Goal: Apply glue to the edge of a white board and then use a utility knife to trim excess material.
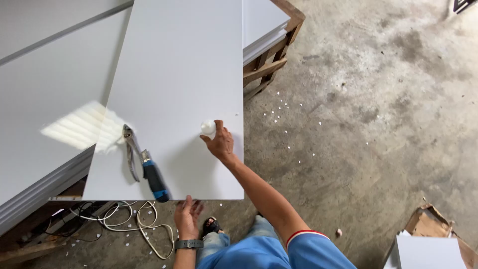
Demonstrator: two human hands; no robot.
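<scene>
pressing a small white knob onto the white panel, my right hand clamped around it. left hand fingers spread, empty, at panel's near edge. pliers and screwdriver untouched.

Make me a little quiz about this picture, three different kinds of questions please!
1. True or false: the right hand holds a small white object on the white panel.
2. Which tool has a blue handle? A) screwdriver B) pliers
3. What does the left hand wear on its wrist?

Key: 1 true; 2 A; 3 a watch.
</scene>
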